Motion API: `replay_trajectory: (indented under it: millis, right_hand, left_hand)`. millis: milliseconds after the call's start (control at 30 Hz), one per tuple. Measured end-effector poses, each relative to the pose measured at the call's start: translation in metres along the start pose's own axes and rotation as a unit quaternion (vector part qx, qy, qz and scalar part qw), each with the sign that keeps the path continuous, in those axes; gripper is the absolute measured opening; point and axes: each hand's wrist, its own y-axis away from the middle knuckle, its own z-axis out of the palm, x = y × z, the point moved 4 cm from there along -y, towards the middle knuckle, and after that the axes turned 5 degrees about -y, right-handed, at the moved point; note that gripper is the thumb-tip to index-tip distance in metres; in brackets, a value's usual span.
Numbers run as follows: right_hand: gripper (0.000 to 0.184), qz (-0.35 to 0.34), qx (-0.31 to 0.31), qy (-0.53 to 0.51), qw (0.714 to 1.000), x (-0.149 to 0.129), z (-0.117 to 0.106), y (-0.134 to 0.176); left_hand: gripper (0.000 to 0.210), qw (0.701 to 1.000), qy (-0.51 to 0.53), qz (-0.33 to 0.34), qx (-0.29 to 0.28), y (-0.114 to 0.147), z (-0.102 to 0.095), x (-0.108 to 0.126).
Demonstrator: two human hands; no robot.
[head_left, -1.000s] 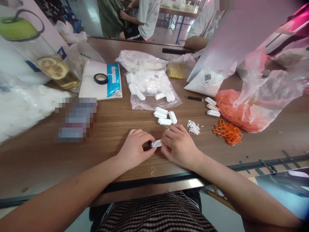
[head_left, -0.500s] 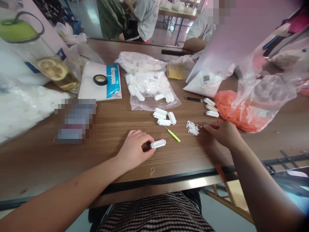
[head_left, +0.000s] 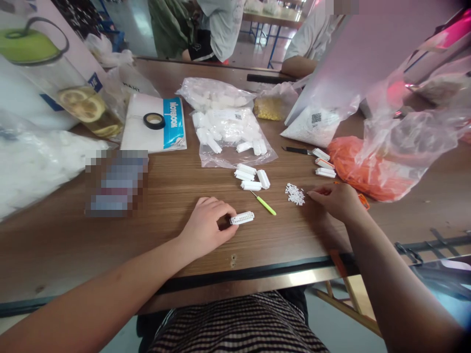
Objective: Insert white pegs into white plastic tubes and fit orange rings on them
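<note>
My left hand (head_left: 211, 223) pinches one end of a white connector housing (head_left: 243, 218) between thumb and fingers, just above the table. Rows of small holes face up on it. At the right edge of a pile of small white plugs (head_left: 295, 194), my right hand (head_left: 334, 200) is closed in a pinch, with what looks like one plug at its fingertips. A green-handled pick (head_left: 265, 205) lies between the hands. Several white housings (head_left: 251, 185) rest behind it. Orange pieces (head_left: 363, 201) partly show behind my right hand.
A clear bag of white housings (head_left: 235, 130) lies mid-table. Right of it are a black-handled blade (head_left: 296, 150), more housings (head_left: 325, 172) and a bag of orange parts (head_left: 362, 164). Black tape (head_left: 154, 121) sits on a notebook (head_left: 142, 139); a lemon-water bottle (head_left: 79, 98) stands left. People sit opposite.
My right hand has shifted slightly left, its fingertips reaching the loose plug beside the pile. Orange pieces now show behind its wrist. My left hand keeps holding the housing in nearly the same place.
</note>
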Motion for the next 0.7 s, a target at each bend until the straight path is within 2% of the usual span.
replay_trajectory:
  millis: [100, 200, 300, 400, 467, 567, 700]
  right_hand:
    - [0.023, 0.011, 0.007, -0.046, 0.999, -0.006, -0.004, 0.0]
    - [0.022, -0.004, 0.023, -0.115, 0.993, -0.029, -0.008, 0.01]
    - [0.019, -0.104, -0.019, -0.187, 0.977, -0.074, -0.004, 0.033]
    - [0.014, -0.252, -0.118, -0.228, 0.933, -0.126, 0.01, 0.059]
    - [0.013, -0.324, -0.158, -0.207, 0.909, -0.15, 0.021, 0.071]
    - [0.011, -0.381, -0.169, -0.165, 0.894, -0.168, 0.032, 0.077]
    - [0.011, -0.406, -0.162, -0.137, 0.889, -0.172, 0.036, 0.078]
  left_hand:
    - [0.009, 1.0, 0.001, 0.003, -0.001, 0.0, 0.0, 0.0]
    - [0.009, 1.0, 0.005, 0.002, -0.002, 0.001, 0.001, 0.0]
    - [0.009, 1.0, 0.007, -0.001, -0.002, 0.001, 0.0, 0.0]
    - [0.009, 1.0, 0.005, -0.003, -0.002, 0.001, 0.0, 0.0]
    - [0.009, 1.0, 0.004, -0.004, -0.004, 0.0, 0.0, 0.0]
    - [0.008, 1.0, 0.004, -0.007, -0.01, 0.0, 0.001, 0.0]
    - [0.008, 1.0, 0.007, -0.011, -0.009, 0.0, 0.0, 0.001]
